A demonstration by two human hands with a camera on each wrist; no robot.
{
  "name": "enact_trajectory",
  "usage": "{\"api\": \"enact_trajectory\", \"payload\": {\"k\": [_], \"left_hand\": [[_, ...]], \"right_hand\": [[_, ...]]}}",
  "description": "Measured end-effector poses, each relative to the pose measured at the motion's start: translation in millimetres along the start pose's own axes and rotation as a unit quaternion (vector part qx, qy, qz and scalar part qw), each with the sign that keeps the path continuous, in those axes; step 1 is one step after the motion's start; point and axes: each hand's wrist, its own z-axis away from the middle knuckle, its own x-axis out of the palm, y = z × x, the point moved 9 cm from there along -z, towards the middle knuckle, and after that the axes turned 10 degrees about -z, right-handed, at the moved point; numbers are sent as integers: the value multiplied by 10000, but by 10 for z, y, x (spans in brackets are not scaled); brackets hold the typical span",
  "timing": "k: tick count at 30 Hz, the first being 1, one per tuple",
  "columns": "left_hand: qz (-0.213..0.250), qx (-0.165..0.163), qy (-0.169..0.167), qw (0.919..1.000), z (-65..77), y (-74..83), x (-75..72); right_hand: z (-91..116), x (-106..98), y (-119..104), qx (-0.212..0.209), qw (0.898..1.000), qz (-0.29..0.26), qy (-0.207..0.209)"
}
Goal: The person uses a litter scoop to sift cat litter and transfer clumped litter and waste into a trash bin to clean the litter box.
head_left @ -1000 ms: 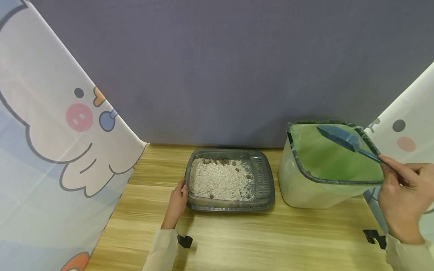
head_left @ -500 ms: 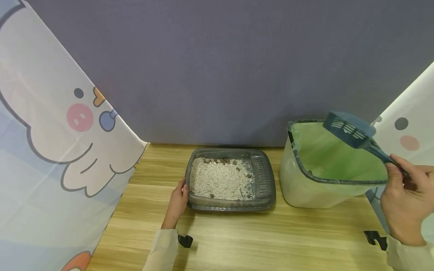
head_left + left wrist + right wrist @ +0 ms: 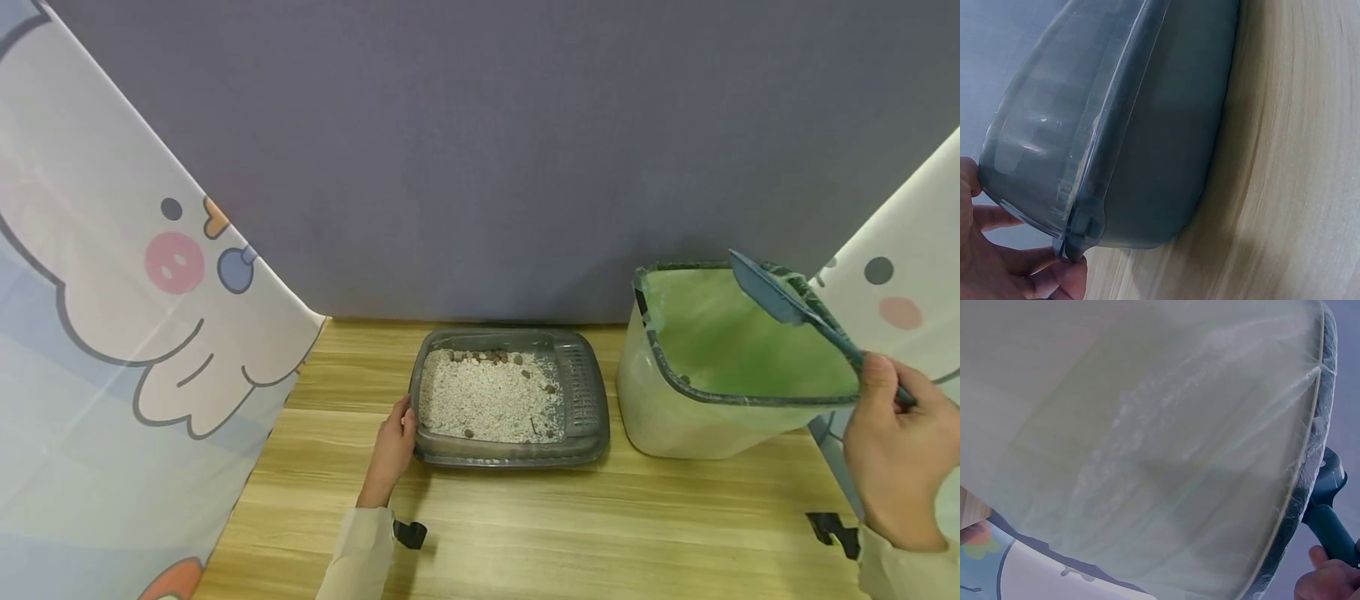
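A grey litter tray (image 3: 517,454) sits on the wooden table, filled with pale litter (image 3: 483,400). Brown clumps (image 3: 491,357) line its back edge, and a few lie elsewhere in the litter. My left hand (image 3: 393,437) grips the tray's left rim; in the left wrist view its fingers (image 3: 1035,262) curl round the tray's lip. My right hand (image 3: 900,450) holds a blue slotted litter scoop (image 3: 768,287) by its handle. The scoop head is turned nearly edge-on over the bin (image 3: 690,433), beside its right rim. In the right wrist view the bin wall hides part of the scoop.
The tall white bin stands right of the tray, with a clear liner folded over its dark rim and a green inside. A small dark clump (image 3: 684,379) shows within it. A grey wall (image 3: 480,167) rises behind, and printed curtains (image 3: 97,333) flank both sides.
The scoop has turned over, showing its slots and then going edge-on, and has shifted right. A dark clump now shows inside the bin. My left hand and the tray stay put.
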Motion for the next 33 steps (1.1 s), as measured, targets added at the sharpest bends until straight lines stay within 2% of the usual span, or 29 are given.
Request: {"api": "enact_trajectory", "payload": {"k": [4, 7, 11, 14, 18, 21, 24, 26, 30, 33], "left_hand": [[-2, -46, -10, 10000, 11, -27, 5], [17, -44, 17, 10000, 14, -39, 3], [66, 6, 46, 10000, 10, -34, -5], [95, 11, 29, 9999, 10, -29, -12], [135, -39, -33, 9999, 18, -37, -1], [172, -17, -27, 9998, 16, -30, 8], [196, 42, -9, 9998, 5, -17, 10], [193, 93, 17, 9998, -5, -5, 5], [172, 142, 42, 9997, -16, 7, -1], [174, 88, 37, 9998, -19, 2, 3]], "right_hand": [[25, 18, -75, -180, 9998, -108, -14], [101, 50, -207, -531, 9975, -460, 10], [309, 198, -525, -1236, 9843, -1242, -191], [537, 448, -823, -1631, 9704, -1642, -693], [895, 993, -1036, -1802, 9529, -1575, -1865], [1141, 1446, -988, -1711, 9408, -1251, -2644], [1304, 1835, -879, -1545, 9338, -862, -3111], [1375, 2063, -791, -1392, 9251, -593, -3482], [1486, 2413, -624, -964, 8980, -147, -4291], [1513, 2573, -553, -850, 8872, 30, -4535]]}}
